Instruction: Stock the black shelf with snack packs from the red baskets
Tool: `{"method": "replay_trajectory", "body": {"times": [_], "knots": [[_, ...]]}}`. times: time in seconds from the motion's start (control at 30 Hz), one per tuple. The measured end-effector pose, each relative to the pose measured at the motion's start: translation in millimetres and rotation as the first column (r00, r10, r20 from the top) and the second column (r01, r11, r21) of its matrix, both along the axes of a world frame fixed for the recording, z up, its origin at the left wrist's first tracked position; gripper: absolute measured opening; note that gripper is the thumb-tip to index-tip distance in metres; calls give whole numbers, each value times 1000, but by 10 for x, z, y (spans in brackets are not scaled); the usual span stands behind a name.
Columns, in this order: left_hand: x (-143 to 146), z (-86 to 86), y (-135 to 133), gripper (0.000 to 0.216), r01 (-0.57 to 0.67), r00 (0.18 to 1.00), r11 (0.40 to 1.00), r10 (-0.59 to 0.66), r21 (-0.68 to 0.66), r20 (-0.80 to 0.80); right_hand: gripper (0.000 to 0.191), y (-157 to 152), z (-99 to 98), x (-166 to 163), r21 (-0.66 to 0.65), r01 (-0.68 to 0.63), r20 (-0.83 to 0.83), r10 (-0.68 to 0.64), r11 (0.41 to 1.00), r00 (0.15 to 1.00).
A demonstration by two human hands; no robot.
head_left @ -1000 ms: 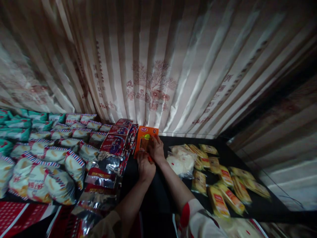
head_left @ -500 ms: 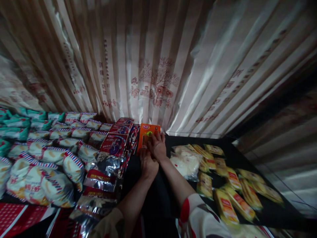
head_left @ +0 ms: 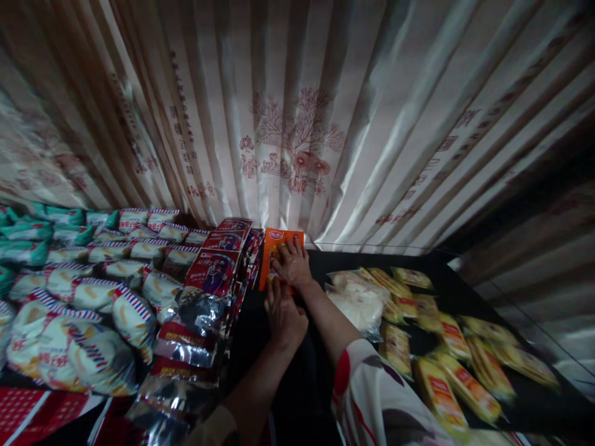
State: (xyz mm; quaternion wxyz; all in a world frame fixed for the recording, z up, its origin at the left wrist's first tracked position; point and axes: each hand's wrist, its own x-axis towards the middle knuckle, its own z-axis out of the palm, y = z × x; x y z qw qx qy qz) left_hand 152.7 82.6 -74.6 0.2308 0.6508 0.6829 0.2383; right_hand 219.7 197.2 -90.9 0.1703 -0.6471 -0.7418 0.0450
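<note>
An orange snack packet [head_left: 275,240] lies flat on the dark table [head_left: 446,272] at the foot of the curtain. My right hand [head_left: 292,262] rests on top of it, fingers stretched out and pressing it down. My left hand [head_left: 283,310] sits just in front, fingers laid flat against the packet's near edge. The lower part of the packet is hidden under both hands.
A row of red and silver packets [head_left: 211,272] runs along the left of my hands. Further left lie several white bread bags [head_left: 93,310] and teal packets [head_left: 28,235]. To the right are a clear bag of white pieces [head_left: 357,303] and several yellow packets [head_left: 446,365]. A patterned curtain [head_left: 297,124] hangs behind.
My right hand has slid further up over the orange packet and now lies flat on it. The view has shifted slightly; my left hand stays at the near edge.
</note>
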Motion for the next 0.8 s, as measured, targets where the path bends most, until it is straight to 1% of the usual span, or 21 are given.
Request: {"method": "replay_trajectory", "body": {"times": [0.17, 0.23, 0.33, 0.43, 0.53, 0.6, 0.67, 0.8], "knots": [[19, -15, -43, 65, 3, 1000, 1000, -3, -16, -17, 53, 37, -48, -22, -3, -38, -17, 38, 999, 999], [32, -30, -56, 66, -16, 1000, 1000, 16, -15, -1, 52, 29, -57, -22, 24, -49, -28, 50, 998, 998], [37, -48, -94, 67, -23, 999, 999, 22, 37, 31, 48, -21, -42, -16, 85, -66, -57, 71, 994, 996], [25, -38, -183, 70, 12, 998, 995, -18, 96, 58, 41, -116, -2, -12, 121, -68, -118, 82, 990, 990], [18, -14, -347, 75, 37, 995, 993, -48, 115, 91, 38, -263, 50, -18, 134, -60, -176, 84, 989, 981], [21, -4, -496, 74, 55, 990, 992, -69, 115, 124, 36, -395, 92, -32, 131, -40, -216, 68, 991, 974], [22, 6, -668, 69, 82, 982, 990, -99, 111, 158, 33, -553, 142, -53, 124, -35, -266, 67, 992, 962], [-51, 65, -1036, 57, 161, 965, 979, -183, 126, 188, 32, -923, 247, -112, 98, -75, -346, 105, 992, 932]]}}
